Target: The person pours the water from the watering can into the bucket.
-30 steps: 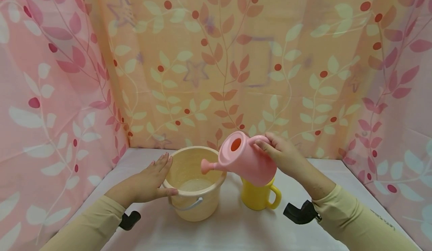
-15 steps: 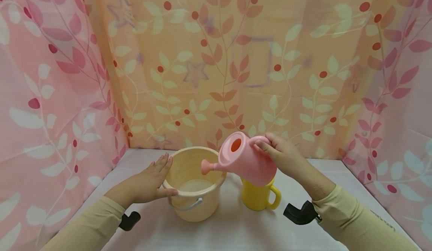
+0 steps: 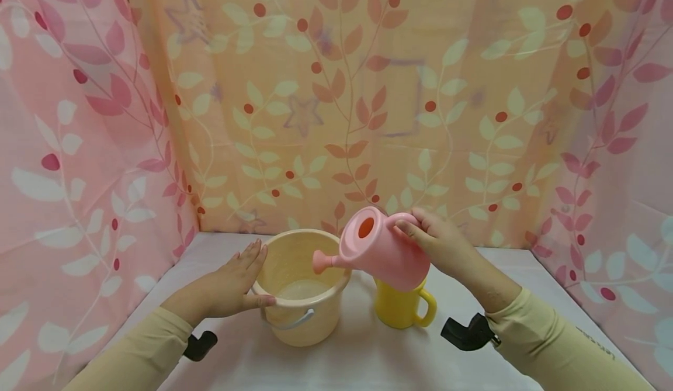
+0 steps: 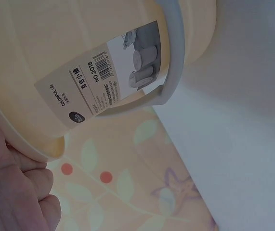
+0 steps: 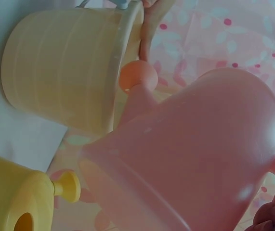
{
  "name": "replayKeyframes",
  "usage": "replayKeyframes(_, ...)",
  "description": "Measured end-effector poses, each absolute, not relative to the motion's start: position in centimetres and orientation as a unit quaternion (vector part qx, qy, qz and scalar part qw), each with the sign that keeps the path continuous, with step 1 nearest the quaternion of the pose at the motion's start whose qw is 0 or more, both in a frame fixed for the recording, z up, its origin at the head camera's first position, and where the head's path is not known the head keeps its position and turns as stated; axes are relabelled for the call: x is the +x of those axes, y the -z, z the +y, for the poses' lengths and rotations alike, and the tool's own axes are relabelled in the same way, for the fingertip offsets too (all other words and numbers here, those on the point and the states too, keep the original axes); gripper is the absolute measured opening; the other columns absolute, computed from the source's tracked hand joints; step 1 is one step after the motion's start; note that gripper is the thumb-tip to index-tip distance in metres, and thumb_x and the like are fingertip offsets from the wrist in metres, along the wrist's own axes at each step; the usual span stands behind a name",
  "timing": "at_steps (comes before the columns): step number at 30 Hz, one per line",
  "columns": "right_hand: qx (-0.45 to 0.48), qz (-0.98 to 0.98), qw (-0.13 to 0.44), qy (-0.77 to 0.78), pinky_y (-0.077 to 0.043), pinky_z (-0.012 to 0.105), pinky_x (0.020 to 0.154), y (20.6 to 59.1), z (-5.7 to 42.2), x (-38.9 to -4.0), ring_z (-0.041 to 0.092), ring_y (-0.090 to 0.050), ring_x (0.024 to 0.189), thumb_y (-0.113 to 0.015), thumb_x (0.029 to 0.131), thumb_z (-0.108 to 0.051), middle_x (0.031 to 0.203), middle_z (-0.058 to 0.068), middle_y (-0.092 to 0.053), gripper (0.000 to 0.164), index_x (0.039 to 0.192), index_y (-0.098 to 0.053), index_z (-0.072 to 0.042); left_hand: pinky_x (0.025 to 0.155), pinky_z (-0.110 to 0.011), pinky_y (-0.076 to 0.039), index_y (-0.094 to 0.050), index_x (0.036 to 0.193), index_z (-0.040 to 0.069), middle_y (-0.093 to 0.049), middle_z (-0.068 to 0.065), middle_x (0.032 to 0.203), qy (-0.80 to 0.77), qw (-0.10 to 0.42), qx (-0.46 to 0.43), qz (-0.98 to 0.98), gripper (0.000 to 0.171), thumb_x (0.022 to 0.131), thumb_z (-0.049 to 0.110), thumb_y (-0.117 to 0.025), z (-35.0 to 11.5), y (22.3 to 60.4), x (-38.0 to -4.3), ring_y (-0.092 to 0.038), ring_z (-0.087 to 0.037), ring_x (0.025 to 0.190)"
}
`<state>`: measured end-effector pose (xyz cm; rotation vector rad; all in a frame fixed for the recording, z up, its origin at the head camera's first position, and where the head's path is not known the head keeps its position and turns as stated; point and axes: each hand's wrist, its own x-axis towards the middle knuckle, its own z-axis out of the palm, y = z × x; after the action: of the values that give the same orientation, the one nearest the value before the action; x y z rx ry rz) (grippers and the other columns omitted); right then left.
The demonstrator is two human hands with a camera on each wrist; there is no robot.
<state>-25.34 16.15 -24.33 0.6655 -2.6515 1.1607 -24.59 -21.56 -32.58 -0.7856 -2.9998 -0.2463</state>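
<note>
My left hand point(image 3: 228, 289) rests on the left rim of a cream bucket point(image 3: 315, 324), fingers fairly straight, thumb over the near rim. In the left wrist view a paper label point(image 4: 98, 72) shows on the bucket's side. With my right hand point(image 3: 447, 242) I grip the handle of a pink watering can point(image 3: 391, 259), tilted so that its spout rose point(image 3: 319, 260) hangs over the bucket's opening. No stream shows from the spout; something pale and shiny lies at the bucket's bottom. Behind and below the pink can stands a yellow watering can point(image 3: 394, 309), partly hidden.
A white-covered table point(image 3: 378, 362) bears everything. Leaf-patterned cloth point(image 3: 336, 116) closes the back and both sides. The bucket's grey handle point(image 3: 297, 321) hangs down in front. Black wrist mounts point(image 3: 470, 331) stick out below the sleeves.
The whole scene shifts very slightly with the head. Both hands, the bucket and the tilted pink watering can keep their positions.
</note>
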Motion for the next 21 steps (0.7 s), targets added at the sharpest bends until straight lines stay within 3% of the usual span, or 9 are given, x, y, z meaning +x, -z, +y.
replayKeyframes(21, 0.218, -0.894, 0.091, -0.379, -0.046, 0.03, 0.065, 24.42, 16.05, -25.01, 0.021, -0.051, 0.082, -0.054, 0.088, -0.044, 0.082, 0.005, -0.055, 0.032, 0.094, -0.059, -0.013, 0.107, -0.055, -0.014, -0.013, 0.142, -0.008, -0.008, -0.026, 0.149, 0.071, 0.014, -0.25, -0.966, 0.112, 0.074, 0.078, -0.037, -21.58, 32.58, -24.62, -0.006, -0.038, 0.137)
